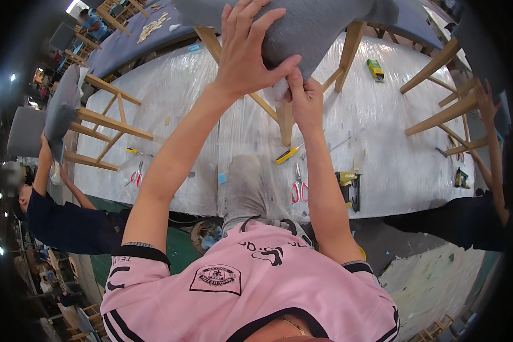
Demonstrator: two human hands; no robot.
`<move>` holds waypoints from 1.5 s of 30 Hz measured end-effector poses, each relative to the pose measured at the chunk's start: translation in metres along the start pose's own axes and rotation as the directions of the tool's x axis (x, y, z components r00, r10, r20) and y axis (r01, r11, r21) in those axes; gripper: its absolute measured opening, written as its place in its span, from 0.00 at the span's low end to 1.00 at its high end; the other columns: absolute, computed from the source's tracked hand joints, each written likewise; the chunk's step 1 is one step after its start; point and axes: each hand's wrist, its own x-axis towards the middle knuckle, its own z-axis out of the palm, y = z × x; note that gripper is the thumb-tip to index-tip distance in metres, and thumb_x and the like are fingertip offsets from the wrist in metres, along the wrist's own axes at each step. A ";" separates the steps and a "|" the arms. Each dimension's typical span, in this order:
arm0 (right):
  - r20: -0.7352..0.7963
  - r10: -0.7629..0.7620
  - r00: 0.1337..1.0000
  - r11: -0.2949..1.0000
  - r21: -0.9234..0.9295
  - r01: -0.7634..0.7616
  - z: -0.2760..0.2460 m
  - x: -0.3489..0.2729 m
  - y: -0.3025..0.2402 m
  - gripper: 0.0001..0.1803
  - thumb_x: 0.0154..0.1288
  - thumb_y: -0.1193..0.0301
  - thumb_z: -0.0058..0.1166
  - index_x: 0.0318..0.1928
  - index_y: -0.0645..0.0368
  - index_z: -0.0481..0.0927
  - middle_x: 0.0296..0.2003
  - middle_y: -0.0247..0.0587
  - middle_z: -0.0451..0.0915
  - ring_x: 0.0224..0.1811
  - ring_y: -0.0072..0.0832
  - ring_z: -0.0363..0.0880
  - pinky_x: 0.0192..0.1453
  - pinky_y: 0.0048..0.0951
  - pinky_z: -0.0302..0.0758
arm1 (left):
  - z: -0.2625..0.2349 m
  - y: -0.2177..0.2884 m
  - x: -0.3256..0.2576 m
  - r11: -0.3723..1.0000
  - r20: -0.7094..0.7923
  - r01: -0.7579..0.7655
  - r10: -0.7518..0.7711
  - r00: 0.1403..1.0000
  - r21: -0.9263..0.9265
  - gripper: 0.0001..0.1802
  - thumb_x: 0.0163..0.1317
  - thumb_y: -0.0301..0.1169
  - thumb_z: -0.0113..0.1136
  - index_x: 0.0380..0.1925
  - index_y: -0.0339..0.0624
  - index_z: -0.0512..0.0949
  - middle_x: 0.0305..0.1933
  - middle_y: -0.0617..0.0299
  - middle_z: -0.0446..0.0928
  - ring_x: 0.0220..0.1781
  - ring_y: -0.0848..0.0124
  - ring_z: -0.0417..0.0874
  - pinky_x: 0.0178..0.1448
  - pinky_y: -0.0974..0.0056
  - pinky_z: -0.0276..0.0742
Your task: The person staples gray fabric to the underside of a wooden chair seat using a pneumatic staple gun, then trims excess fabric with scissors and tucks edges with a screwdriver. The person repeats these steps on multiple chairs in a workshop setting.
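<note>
1. Under the left hand, a grey upholstered chair seat is being gripped, fingers spread over the fabric and thumb hooking the lower edge.
2. Right hand is pinching the same lower edge just beside the left thumb, at a tuft of white padding; what the fingertips are clamping is too small to make out.
3. Top of the seat is running out of the picture, so its full outline is cut off.
4. Chair is lying tipped on its side: seat sitting above both hands, wooden legs pointing down and away onto the plastic-covered table. Long axis of the seat is running left to right above the hands.
5. One leg is passing behind the right wrist, partly hidden.
6. Below the right forearm, red-handled scissors and a black-and-yellow tool are lying on the plastic; a yellow-handled utility knife is lying just left of that forearm.
7. Far left of the left arm, another person's hand is holding a grey cushion on a second wooden frame.
8. Far right of the right hand, a third person's hand is touching another frame; the grip is hard to read at the bent rim.
</note>
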 end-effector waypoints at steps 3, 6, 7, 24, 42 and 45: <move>0.113 0.067 0.991 0.996 0.054 -0.074 -0.004 -0.002 -0.003 0.27 0.78 0.50 0.55 0.30 0.61 0.79 0.23 0.29 0.75 0.26 0.17 0.73 0.30 0.23 0.68 | 0.017 -0.004 -0.002 0.997 -0.138 -0.063 0.067 0.988 0.037 0.40 0.54 0.46 0.74 0.64 0.43 0.69 0.71 0.40 0.67 0.74 0.40 0.63 0.77 0.33 0.50; 0.181 0.182 0.967 0.973 0.110 -0.204 -0.034 -0.001 0.021 0.23 0.79 0.53 0.54 0.36 0.62 0.81 0.24 0.31 0.77 0.28 0.20 0.77 0.31 0.25 0.73 | 0.030 -0.016 -0.010 0.982 -0.211 -0.173 0.184 0.960 0.071 0.39 0.57 0.45 0.75 0.66 0.46 0.71 0.73 0.50 0.66 0.75 0.50 0.62 0.77 0.43 0.54; 0.105 0.247 0.963 0.965 0.064 -0.254 -0.052 -0.004 0.045 0.22 0.79 0.54 0.54 0.38 0.62 0.82 0.24 0.32 0.78 0.29 0.21 0.79 0.32 0.26 0.74 | 0.031 -0.018 -0.012 0.979 -0.188 -0.190 0.201 0.961 0.078 0.40 0.56 0.44 0.74 0.66 0.47 0.68 0.73 0.49 0.65 0.75 0.48 0.61 0.77 0.41 0.52; -0.492 0.473 0.731 0.281 -0.702 -0.654 -0.207 -0.127 0.380 0.23 0.62 0.52 0.65 0.45 0.59 0.86 0.43 0.57 0.88 0.48 0.55 0.86 0.52 0.53 0.80 | 0.049 -0.032 -0.008 0.958 -0.173 -0.285 0.277 0.945 -0.024 0.41 0.55 0.43 0.72 0.65 0.49 0.63 0.72 0.42 0.58 0.75 0.42 0.55 0.75 0.35 0.48; -0.180 -0.035 0.983 0.945 -0.327 -0.026 -0.135 -0.043 0.137 0.25 0.82 0.56 0.48 0.32 0.64 0.82 0.19 0.36 0.73 0.21 0.22 0.67 0.28 0.29 0.64 | 0.052 -0.034 -0.012 0.963 -0.196 -0.264 0.250 0.948 -0.048 0.41 0.58 0.47 0.71 0.65 0.46 0.62 0.71 0.44 0.60 0.74 0.45 0.56 0.76 0.37 0.48; -0.074 -0.161 0.984 0.893 -0.436 0.113 -0.131 -0.022 0.105 0.25 0.80 0.56 0.51 0.30 0.64 0.83 0.19 0.40 0.74 0.21 0.24 0.70 0.27 0.31 0.64 | 0.054 -0.035 -0.009 0.958 -0.189 -0.286 0.275 0.943 -0.031 0.41 0.58 0.47 0.71 0.65 0.46 0.62 0.72 0.45 0.60 0.75 0.45 0.55 0.76 0.37 0.48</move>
